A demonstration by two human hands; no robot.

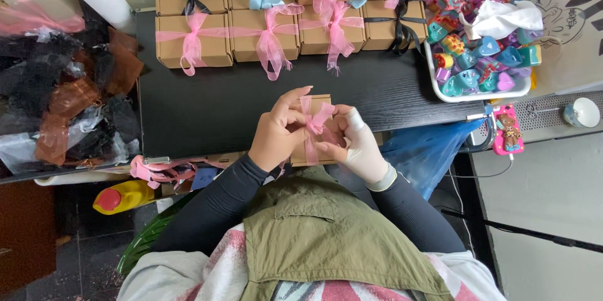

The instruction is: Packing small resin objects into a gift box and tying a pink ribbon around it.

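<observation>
A small brown cardboard box (319, 101) sits at the near edge of the black table (213, 106), wrapped with a pink ribbon (312, 126). My left hand (276, 132), bare, grips the box's left side and pinches the ribbon near the knot. My right hand (359, 144), in a white glove, holds the ribbon's other loop on the box's right side. Both hands press against the box, which is partly hidden by them.
Two rows of finished ribbon-tied boxes (264, 31) line the far edge. A white tray of colourful small toys (480, 43) stands at right. Dark and orange mesh bags (69, 100) lie left. Spare pink ribbon (157, 169), a yellow bottle (122, 197) and a blue bag (427, 150) sit below the table.
</observation>
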